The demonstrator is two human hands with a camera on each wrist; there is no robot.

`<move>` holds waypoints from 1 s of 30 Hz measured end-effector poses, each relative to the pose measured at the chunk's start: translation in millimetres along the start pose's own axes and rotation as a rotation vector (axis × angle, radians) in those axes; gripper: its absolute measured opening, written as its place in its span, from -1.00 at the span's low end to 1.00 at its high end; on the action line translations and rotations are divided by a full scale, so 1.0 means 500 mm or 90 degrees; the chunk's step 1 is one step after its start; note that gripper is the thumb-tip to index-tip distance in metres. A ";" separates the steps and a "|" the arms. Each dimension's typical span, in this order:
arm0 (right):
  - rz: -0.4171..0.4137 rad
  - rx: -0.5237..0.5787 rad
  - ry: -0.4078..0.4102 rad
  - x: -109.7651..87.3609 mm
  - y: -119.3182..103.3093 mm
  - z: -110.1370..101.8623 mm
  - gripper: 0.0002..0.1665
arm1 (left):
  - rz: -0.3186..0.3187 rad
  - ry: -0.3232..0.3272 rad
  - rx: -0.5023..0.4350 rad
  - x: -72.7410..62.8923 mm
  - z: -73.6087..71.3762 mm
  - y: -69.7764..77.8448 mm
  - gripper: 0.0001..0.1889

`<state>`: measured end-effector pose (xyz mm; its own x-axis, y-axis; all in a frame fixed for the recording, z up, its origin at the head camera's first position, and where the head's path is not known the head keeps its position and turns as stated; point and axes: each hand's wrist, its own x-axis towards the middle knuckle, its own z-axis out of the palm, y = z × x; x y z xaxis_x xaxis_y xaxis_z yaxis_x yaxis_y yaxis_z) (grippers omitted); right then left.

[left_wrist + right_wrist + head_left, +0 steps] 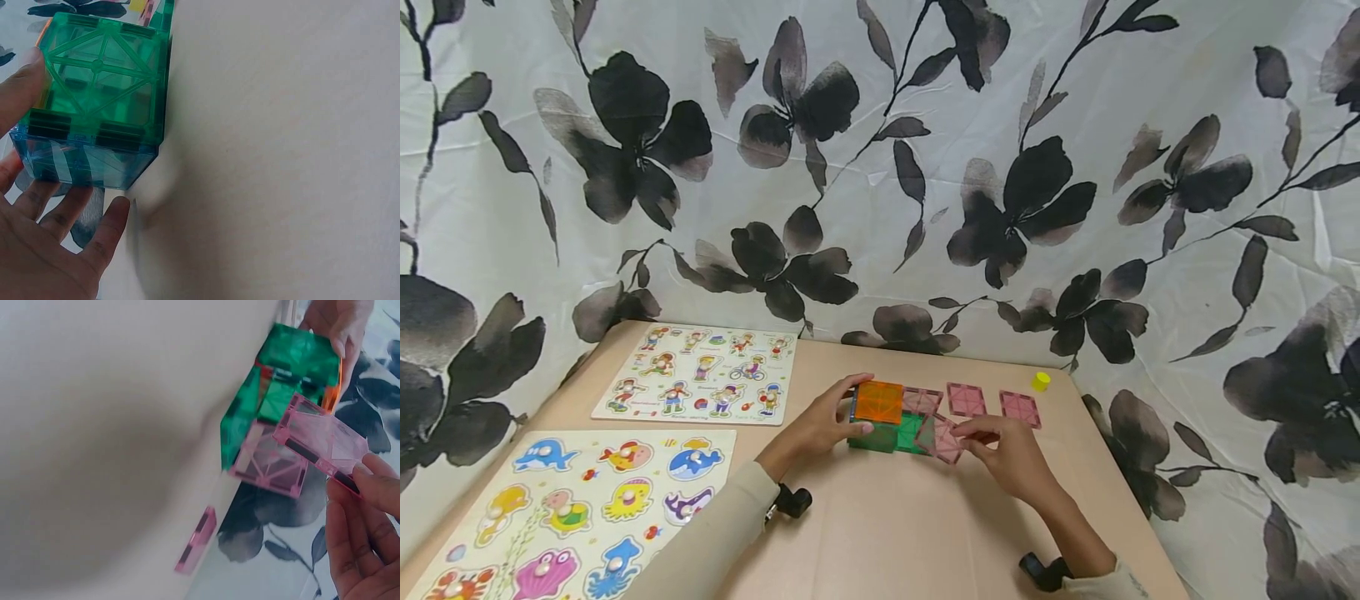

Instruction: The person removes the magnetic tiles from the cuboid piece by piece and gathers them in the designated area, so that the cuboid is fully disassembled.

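Note:
A small cube of see-through magnetic tiles [874,437] stands on the table, with an orange tile [880,402] on top, a green front and a blue side [81,164]. My left hand [820,423] holds it from the left, thumb at the front and fingers along the blue side. Joined on its right are a flat green tile [910,432] and a pink tile [922,401] behind that. Between thumb and fingertips, my right hand [1011,454] pinches another pink tile [325,436], tilted just beside the green one.
Two loose pink tiles, one nearer [966,400] and one farther right [1020,408], lie on the table. A yellow cylinder [1041,382] stands near the back right edge. Two picture boards, a sports one [625,408] and a sea-animal one [587,450], cover the left side. Floral cloth [895,208] hangs behind.

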<state>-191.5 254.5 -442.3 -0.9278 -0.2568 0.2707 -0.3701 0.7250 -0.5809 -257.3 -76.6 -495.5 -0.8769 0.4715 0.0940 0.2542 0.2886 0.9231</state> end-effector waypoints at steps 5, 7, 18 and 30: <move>0.022 -0.017 0.028 -0.008 0.019 -0.024 -0.63 | 0.003 -0.002 -0.007 0.000 0.000 0.000 -0.14; 0.035 -0.021 0.038 -0.011 0.026 -0.035 -0.64 | 0.003 -0.003 -0.010 0.001 0.000 0.000 -0.15; 0.051 -0.049 0.098 -0.018 0.073 -0.098 -0.70 | 0.003 0.002 -0.009 0.003 0.000 -0.001 -0.15; 0.079 -0.042 0.146 -0.030 0.121 -0.147 -0.73 | 0.008 -0.006 -0.014 0.002 -0.001 0.002 -0.14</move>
<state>-196.7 349.4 -425.0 -0.9281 -0.0180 0.3718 -0.2438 0.7841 -0.5708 -258.1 -76.2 -494.6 -0.8699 0.4826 0.1021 0.2555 0.2638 0.9301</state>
